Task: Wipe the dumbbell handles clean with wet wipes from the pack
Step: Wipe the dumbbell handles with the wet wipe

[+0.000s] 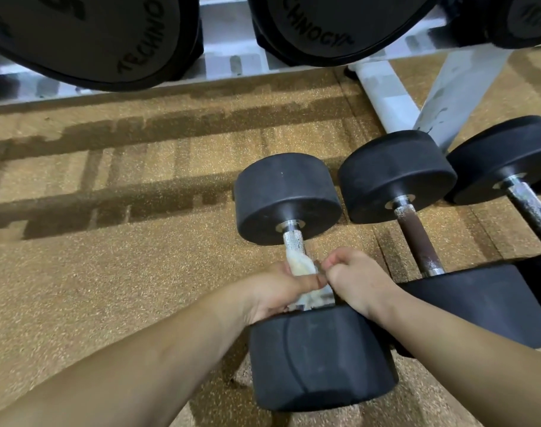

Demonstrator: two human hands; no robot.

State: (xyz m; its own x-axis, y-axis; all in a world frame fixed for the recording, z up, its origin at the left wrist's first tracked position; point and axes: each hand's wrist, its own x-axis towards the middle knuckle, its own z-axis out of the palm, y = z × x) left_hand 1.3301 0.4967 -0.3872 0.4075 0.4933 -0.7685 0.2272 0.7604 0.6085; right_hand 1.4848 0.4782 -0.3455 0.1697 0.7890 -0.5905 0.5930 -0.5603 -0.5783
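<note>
Three black dumbbells lie side by side on the floor. The left dumbbell (287, 198) has a knurled chrome handle (293, 240) with a crumpled white wet wipe (300, 265) wrapped around its lower half. My left hand (275, 291) grips the wipe and handle from the left. My right hand (354, 280) pinches the wipe from the right, fingers curled. The middle dumbbell (395, 177) has a rusty brown handle (417, 241). The right dumbbell (506, 155) has a worn chrome handle (532, 211). The wipe pack is not in view.
A white metal rack (386, 97) stands behind, with large black dumbbell heads (90, 35) resting on it at the top. The floor (109, 272) is tan speckled rubber with dark shadow bands.
</note>
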